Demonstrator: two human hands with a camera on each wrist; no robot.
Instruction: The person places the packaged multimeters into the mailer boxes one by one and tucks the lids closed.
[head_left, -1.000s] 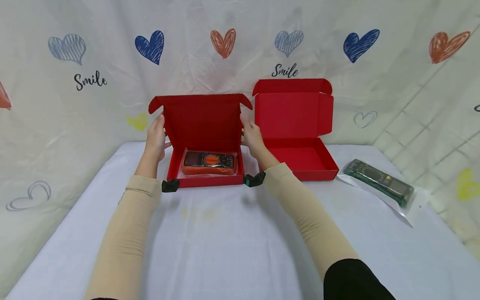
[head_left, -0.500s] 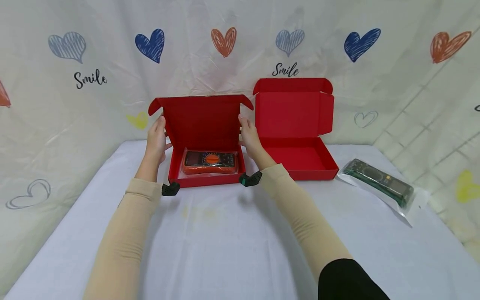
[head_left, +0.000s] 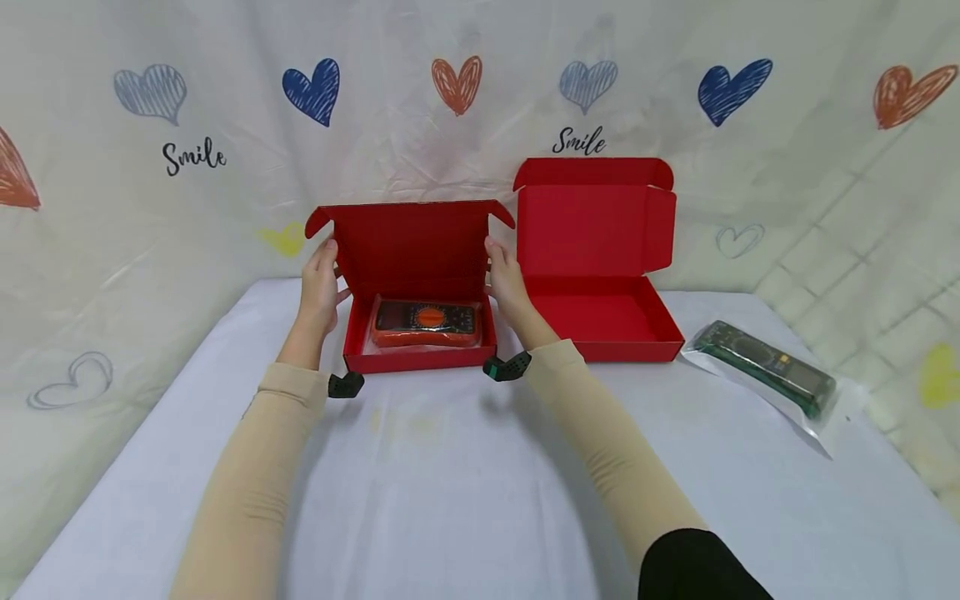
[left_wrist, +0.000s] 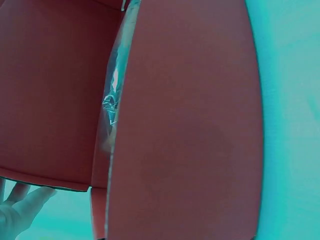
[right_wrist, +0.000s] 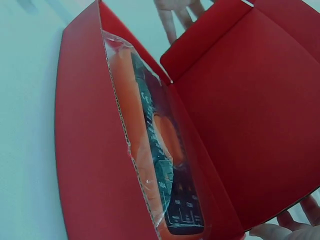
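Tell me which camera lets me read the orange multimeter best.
The right wrist view: the multimeter looks large there, with "10A" readable through its clear wrap. The head view shows its face and dial, but too small to read. The left wrist view shows only a strip of wrap past the red box.

Meter (head_left: 429,325) lies in left box (head_left: 420,360); second box (head_left: 630,351) just right — packet (head_left: 765,367) farthest right.
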